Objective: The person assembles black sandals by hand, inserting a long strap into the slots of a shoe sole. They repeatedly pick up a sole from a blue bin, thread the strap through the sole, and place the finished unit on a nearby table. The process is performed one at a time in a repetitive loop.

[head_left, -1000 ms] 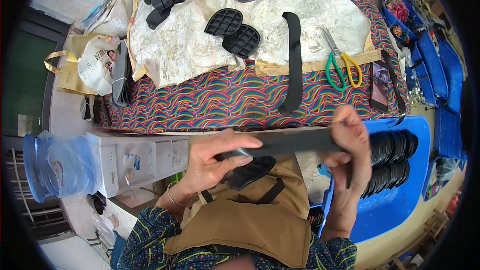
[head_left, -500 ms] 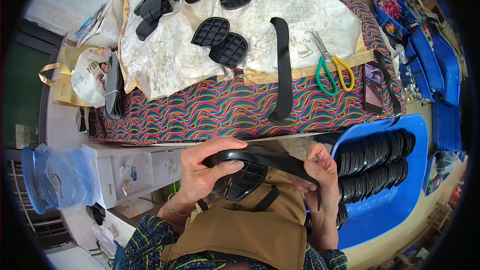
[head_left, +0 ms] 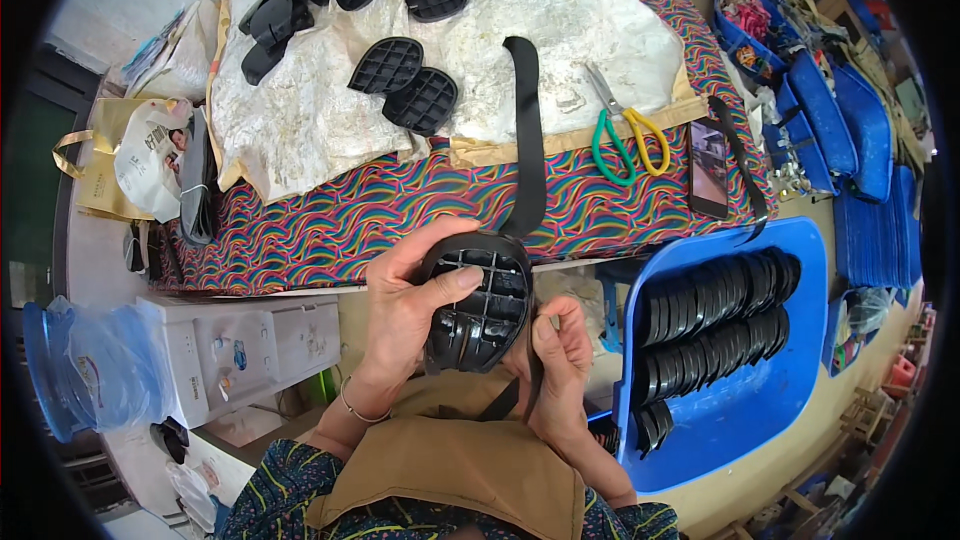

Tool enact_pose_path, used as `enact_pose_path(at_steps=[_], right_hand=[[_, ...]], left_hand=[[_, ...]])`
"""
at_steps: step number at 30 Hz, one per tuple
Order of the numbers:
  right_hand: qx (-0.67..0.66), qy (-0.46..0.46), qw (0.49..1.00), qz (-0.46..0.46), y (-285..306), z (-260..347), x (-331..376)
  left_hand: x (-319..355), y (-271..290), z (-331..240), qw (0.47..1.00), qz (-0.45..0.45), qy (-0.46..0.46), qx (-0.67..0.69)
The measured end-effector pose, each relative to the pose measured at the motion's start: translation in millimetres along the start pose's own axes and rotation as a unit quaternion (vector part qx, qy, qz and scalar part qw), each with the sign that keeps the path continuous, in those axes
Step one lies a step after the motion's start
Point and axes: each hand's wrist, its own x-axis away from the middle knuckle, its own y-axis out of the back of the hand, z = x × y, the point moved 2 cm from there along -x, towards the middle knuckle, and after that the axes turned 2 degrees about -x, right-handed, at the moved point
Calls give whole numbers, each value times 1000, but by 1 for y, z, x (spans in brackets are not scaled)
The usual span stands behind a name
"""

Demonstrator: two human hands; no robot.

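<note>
My left hand [head_left: 398,300] grips the black gridded piece [head_left: 492,302] between both hands, my right hand [head_left: 562,360] pinching the black strip [head_left: 535,377] running lengthwise down its right side, nearer that strip.

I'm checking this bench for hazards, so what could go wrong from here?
1. The left hand holds a gridded black sole piece while the right hand pinches a dark strap beside it; if either grip slackens, something could slip free.
2. The smartphone lies near the front edge of the patterned tablecloth, close to the blue tub, so a bump might knock it down.
</note>
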Motion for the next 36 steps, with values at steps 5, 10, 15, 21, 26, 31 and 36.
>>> enact_pose_path(at_steps=[5,10,15,21,26,31,36], right_hand=[[17,45,998,-32,-3,-12,2],[58,131,989,-48,-14,-1,6],[66,159,985,15,13,-16,-13],[9,150,989,18,20,-10,-1],[2,147,989,-17,17,-11,5],[-18,136,990,-19,19,-9,5],[-12,140,990,-19,25,-9,3]], left_hand=[[3,-3,-4,999,0,-24,38],[8,-16,-7,997,-35,-46,-53],[5,-12,21,993,-24,-113,8],[12,-28,27,988,34,-127,86],[10,-27,36,987,44,-127,91],[5,-29,42,988,43,-131,74],[4,-31,41,992,39,-113,43]])
